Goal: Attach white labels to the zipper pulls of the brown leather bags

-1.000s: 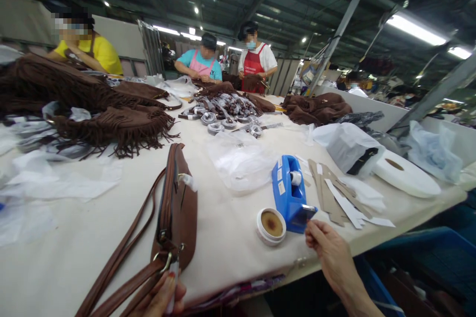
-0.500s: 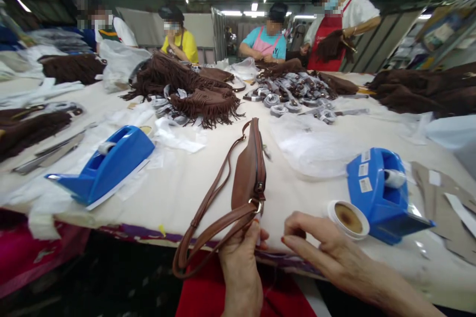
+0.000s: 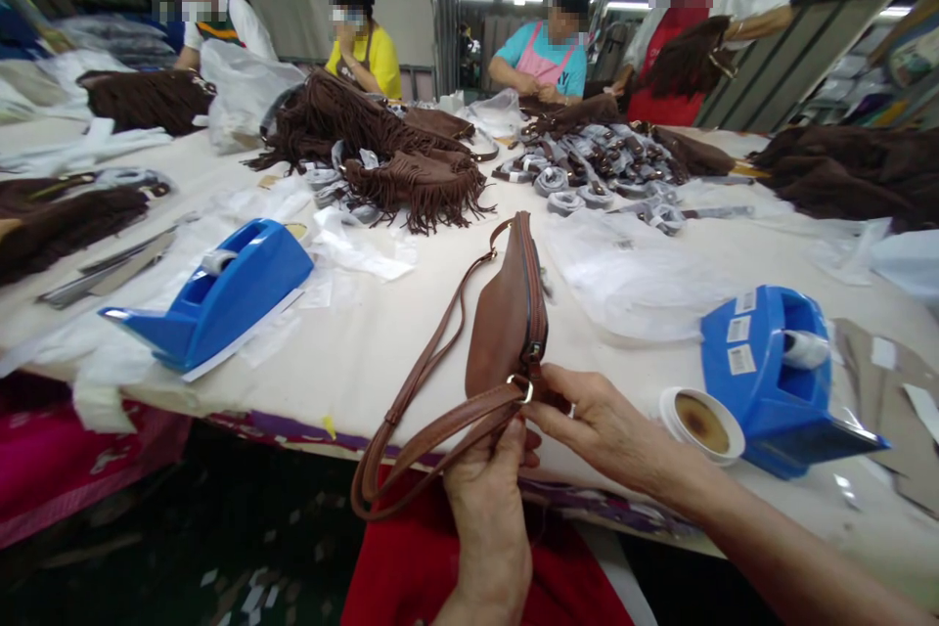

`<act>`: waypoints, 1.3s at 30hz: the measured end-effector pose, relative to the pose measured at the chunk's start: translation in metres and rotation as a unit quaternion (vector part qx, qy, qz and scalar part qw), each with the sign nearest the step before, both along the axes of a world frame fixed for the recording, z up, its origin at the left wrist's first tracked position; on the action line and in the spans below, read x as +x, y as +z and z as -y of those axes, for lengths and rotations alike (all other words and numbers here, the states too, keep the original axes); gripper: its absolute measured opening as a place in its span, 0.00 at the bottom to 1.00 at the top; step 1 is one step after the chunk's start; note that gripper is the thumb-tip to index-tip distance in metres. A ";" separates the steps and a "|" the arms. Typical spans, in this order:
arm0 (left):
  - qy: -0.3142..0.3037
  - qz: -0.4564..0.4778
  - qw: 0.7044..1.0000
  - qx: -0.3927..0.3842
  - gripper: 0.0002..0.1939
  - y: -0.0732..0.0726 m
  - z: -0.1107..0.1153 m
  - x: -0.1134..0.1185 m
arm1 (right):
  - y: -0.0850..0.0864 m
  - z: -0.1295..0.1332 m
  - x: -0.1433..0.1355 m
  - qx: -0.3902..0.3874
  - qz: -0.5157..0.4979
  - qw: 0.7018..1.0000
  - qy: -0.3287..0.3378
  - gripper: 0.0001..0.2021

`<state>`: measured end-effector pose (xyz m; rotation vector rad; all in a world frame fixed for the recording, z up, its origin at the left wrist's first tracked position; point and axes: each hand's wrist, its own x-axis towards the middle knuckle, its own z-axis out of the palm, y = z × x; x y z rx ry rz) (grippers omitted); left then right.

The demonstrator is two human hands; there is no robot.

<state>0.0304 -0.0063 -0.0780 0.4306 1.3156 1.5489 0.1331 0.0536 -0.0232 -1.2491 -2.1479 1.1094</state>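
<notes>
A small brown leather bag [image 3: 493,333] with a zip along its edge stands on the table in front of me, its near end toward me. Its strap [image 3: 411,435] hangs in a loop over the table edge at the left. My left hand [image 3: 488,469] is closed on the strap just below the metal ring [image 3: 522,387]. From the right, my right hand [image 3: 587,416] pinches the bag's near end beside that ring. Its fingertips are partly hidden behind the bag end.
Blue tape dispensers stand left [image 3: 220,289] and right [image 3: 770,362]. A round tub [image 3: 702,423] sits beside the right one. Fringed brown bags [image 3: 411,181] and wrapped straps [image 3: 587,166] are heaped farther back, beside plastic sheeting [image 3: 623,274]. Several co-workers are across the table.
My right hand has moved left, from above the table to the bag's near end, and its fingers have closed there. My left hand keeps hold of the strap. The view has shifted slightly.
</notes>
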 end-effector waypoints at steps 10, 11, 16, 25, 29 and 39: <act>0.015 -0.148 0.989 0.020 0.07 -0.009 0.003 0.000 | -0.006 0.001 -0.009 -0.044 0.002 0.995 -0.090 0.04; 0.029 -0.145 0.989 0.027 0.06 -0.010 0.003 0.000 | -0.006 0.001 -0.010 -0.047 0.002 0.995 -0.091 0.04; 0.042 -0.153 0.986 0.055 0.04 -0.008 0.005 0.004 | -0.009 -0.001 -0.008 -0.060 -0.008 0.995 -0.083 0.03; 0.020 -0.140 0.990 0.006 0.08 -0.001 0.005 0.004 | -0.004 -0.005 -0.006 -0.105 -0.051 0.991 -0.065 0.04; 0.006 -0.070 0.997 -0.010 0.08 0.009 0.002 0.002 | 0.004 -0.007 -0.004 -0.121 -0.039 0.991 -0.048 0.07; -0.073 0.068 0.994 -0.049 0.06 0.041 -0.006 -0.010 | 0.008 -0.014 -0.004 -0.152 -0.004 0.988 -0.015 0.10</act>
